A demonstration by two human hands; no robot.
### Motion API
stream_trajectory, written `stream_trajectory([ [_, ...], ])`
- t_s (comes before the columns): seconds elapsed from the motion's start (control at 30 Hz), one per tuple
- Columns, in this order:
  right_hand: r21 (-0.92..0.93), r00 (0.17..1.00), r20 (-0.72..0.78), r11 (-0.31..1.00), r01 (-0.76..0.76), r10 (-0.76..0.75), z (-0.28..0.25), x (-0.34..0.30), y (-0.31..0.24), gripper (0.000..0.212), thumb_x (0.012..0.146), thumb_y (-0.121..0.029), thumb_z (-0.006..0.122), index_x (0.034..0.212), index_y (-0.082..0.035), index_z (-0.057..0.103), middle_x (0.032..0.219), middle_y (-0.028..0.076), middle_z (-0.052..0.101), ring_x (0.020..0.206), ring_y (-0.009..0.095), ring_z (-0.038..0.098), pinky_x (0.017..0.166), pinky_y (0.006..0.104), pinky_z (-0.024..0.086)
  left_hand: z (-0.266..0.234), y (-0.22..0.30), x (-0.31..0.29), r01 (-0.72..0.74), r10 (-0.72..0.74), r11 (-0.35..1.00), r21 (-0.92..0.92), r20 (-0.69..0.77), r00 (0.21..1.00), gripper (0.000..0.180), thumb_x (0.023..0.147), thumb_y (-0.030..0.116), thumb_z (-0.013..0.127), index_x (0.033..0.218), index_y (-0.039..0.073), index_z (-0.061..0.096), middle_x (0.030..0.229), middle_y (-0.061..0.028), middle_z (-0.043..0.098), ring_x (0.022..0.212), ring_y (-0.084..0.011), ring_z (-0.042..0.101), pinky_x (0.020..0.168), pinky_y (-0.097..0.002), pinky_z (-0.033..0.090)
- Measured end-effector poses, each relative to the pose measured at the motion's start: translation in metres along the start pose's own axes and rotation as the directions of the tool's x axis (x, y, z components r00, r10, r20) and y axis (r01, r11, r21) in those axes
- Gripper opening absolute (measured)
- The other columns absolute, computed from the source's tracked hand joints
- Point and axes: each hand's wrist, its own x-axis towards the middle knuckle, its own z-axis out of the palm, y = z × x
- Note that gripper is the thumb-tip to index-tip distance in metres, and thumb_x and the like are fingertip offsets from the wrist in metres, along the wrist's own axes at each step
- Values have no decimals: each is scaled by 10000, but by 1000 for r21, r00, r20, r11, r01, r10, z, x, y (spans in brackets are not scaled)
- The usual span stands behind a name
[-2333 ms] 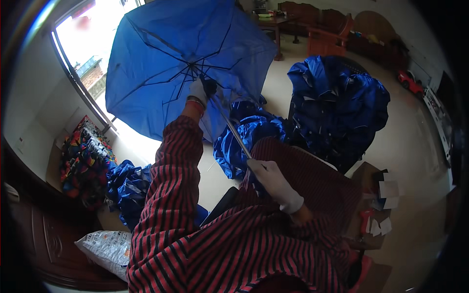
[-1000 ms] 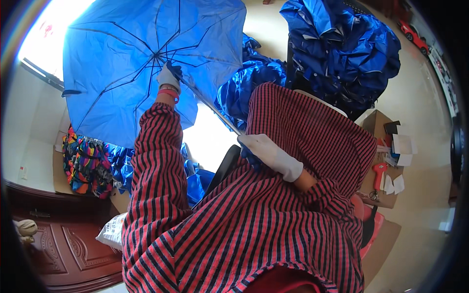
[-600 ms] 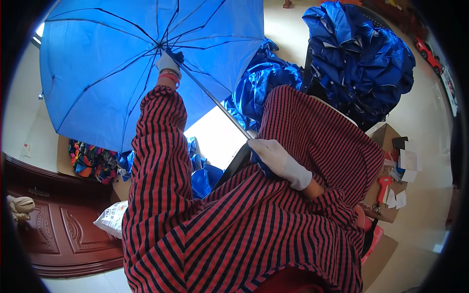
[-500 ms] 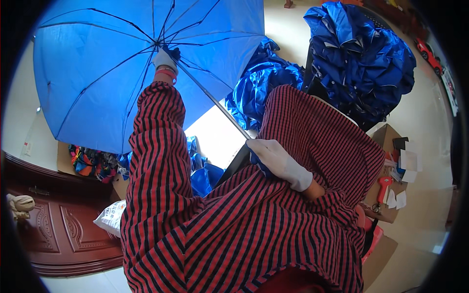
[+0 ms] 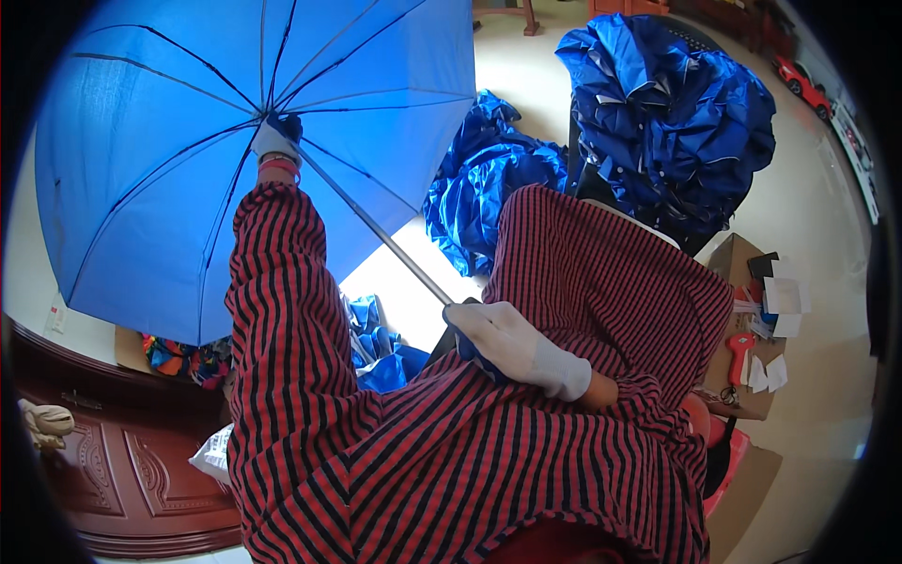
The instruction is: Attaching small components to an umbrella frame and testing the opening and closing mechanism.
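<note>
An opened blue umbrella [image 5: 150,179] fills the upper left, its ribs and inner side facing me. My left hand [image 5: 275,139], in a white and dark blue work glove, is closed round the shaft close to where the ribs meet. From there the metal shaft [image 5: 390,242] slants down to the right. At its lower end my right hand [image 5: 512,348], gloved the same way, is wrapped round the handle end; the handle itself is hidden by the fingers.
Blue folded fabric is heaped on a chair [image 5: 672,132], with another blue pile [image 5: 498,174] beside it. At right, a cardboard box [image 5: 738,376] carries a red tool [image 5: 739,357] and papers. A carved brown wooden panel [image 5: 122,461] and a white bag [image 5: 214,454] lie at left.
The umbrella has shifted left and slightly down in view, with both hands still gripping it. The surroundings have also shifted a little.
</note>
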Motion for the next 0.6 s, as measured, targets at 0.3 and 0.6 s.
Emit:
stream_trajectory([
  [0.3,194,846,119,848,493,-519,-11,0,-11,378,956,-321,515,1105,22,562,841,70,627,765,158,617,701,288,511,73,56,-38,114,-147,970,215,144,979,383,888,353,617,932,-26,578,667,-180,641,523,-226,574,473,-350,449],
  [0.6,-251,919,-359,965,73,-163,-49,-12,-12,373,911,-386,557,950,-23,629,802,131,648,754,275,646,719,372,501,133,169,-31,-114,-317,808,577,591,741,326,912,450,510,954,157,646,632,-32,612,410,-104,422,374,-261,324],
])
